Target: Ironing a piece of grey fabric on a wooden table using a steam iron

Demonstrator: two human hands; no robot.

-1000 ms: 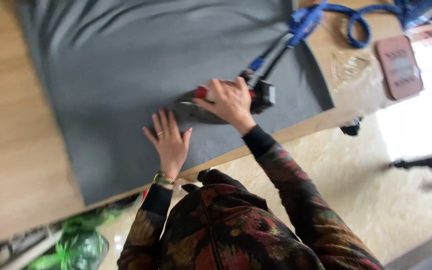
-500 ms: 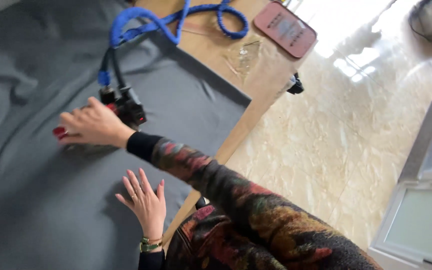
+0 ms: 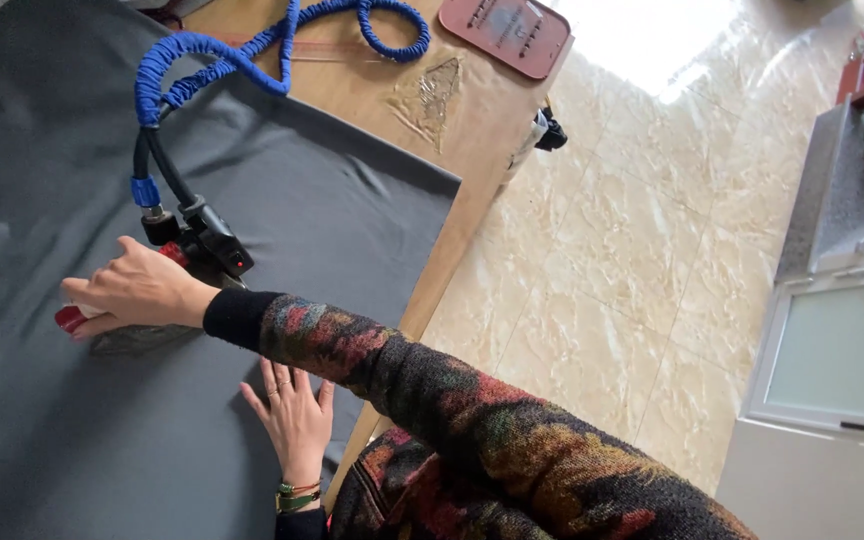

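On the wooden tabletop (image 3: pixel 472 215) a large dark grey cloth (image 3: pixel 72 420) lies spread, and the right hand (image 3: pixel 137 293) rests on it with its fingers curled over the red-and-black handle of a steam iron (image 3: pixel 187 275), whose blue braided hose (image 3: pixel 252 55) loops away across the bare wood; the left hand (image 3: pixel 295 420) lies flat on the cloth just beside, fingers spread, holding nothing

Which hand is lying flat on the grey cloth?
The left hand, with the bracelets, fingers spread flat on the grey cloth. The right hand grips the iron instead.
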